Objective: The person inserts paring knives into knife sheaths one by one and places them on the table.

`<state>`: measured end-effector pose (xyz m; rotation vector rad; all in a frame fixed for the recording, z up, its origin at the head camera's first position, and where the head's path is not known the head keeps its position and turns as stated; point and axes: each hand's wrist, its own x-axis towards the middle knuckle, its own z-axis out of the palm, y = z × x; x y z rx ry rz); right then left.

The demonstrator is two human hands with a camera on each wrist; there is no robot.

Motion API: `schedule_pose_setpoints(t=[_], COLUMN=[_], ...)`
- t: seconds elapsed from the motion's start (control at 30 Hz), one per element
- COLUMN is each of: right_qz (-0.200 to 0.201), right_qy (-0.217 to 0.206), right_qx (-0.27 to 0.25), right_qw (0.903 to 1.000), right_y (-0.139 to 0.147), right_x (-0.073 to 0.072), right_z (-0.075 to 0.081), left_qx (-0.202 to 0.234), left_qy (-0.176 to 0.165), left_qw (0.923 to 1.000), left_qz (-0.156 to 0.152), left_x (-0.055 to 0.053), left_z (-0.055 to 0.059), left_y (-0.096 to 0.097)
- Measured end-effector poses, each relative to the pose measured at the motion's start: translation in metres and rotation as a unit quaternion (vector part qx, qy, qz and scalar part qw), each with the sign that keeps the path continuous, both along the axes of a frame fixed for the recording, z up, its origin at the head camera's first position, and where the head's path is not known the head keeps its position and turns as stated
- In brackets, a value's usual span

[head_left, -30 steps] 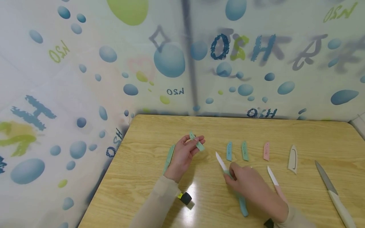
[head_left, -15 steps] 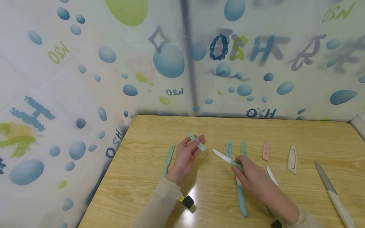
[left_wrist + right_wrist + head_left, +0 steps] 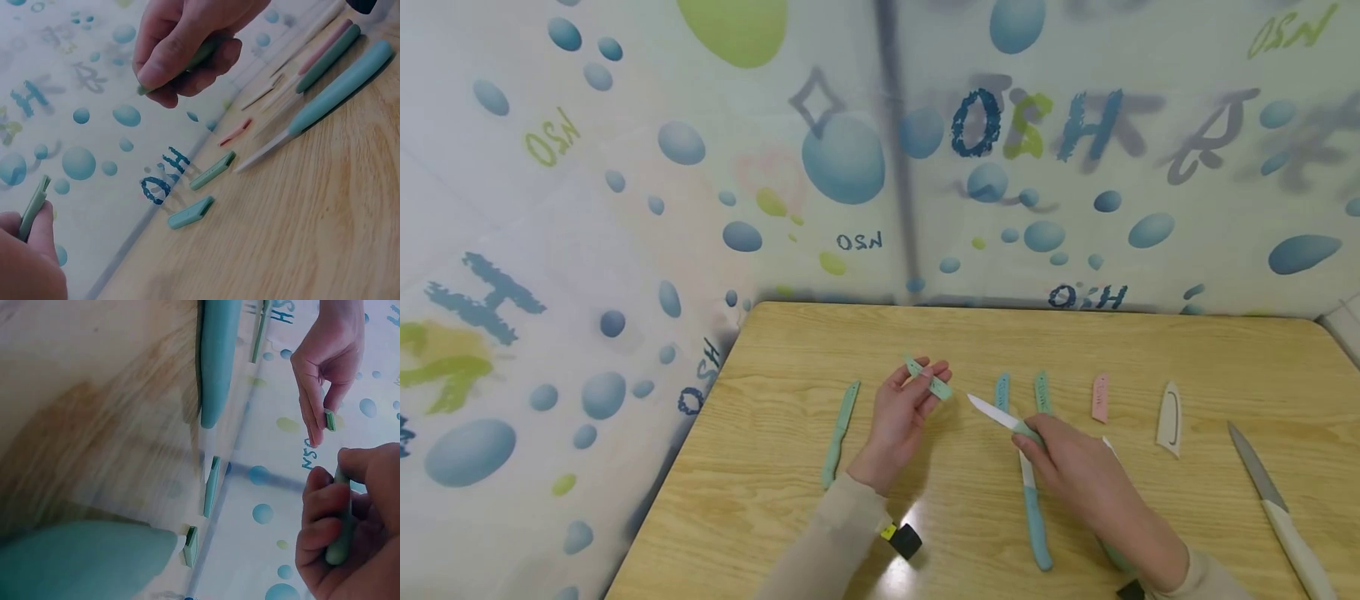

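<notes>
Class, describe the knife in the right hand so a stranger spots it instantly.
Above the wooden table, find the person's right hand. It grips a green-handled knife, white blade angled toward the left hand. Unlike the other knives, it is held, not lying down.

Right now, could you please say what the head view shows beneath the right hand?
A blue-handled knife, a white blade tip and a green handle peek out; the rest is covered.

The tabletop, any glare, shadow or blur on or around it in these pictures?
Head view: bright glare on the tabletop beside the left sleeve, with a soft shadow by the left hand; left wrist view: dimmer overall, though wood grain shows; right wrist view: the large blue-green handle nearest the camera looks blurred.
</notes>
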<state>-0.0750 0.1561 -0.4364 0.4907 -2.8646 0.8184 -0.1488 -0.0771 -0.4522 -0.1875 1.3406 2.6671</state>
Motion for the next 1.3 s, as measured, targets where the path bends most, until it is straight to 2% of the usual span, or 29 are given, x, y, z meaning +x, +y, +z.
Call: schedule_pose_setpoints(t=[0.2,0.43,1.0,1.3], right_qz=[0.007,0.005,-0.015,-0.016], right_qy=[0.015,0.033,0.006,0.019], right_qx=[0.033,0.031,0.023,0.012], right_qw=[0.9993,0.999,0.9996,0.9996], right_y=[-0.002,-0.004,-0.011,-0.012], right_x=[-0.002,-0.002,-0.002,-0.001], right_z=[-0.003,-0.004,-0.003,-0.003], left_qx=[0.002,0.003,0.011,0.017], left_qy=[-0.009,-0.008,0.003,0.0], left_qw=[1.0,0.9999,0.9999,0.9997], left_qz=[0.0,0.007,0.008,0.017], left_x=[0.002,0.004,0.01,0.013], left_z=[-0.001,-0.001,0.002,0.003], left_y=[0.006,0.01,0.019,0.025])
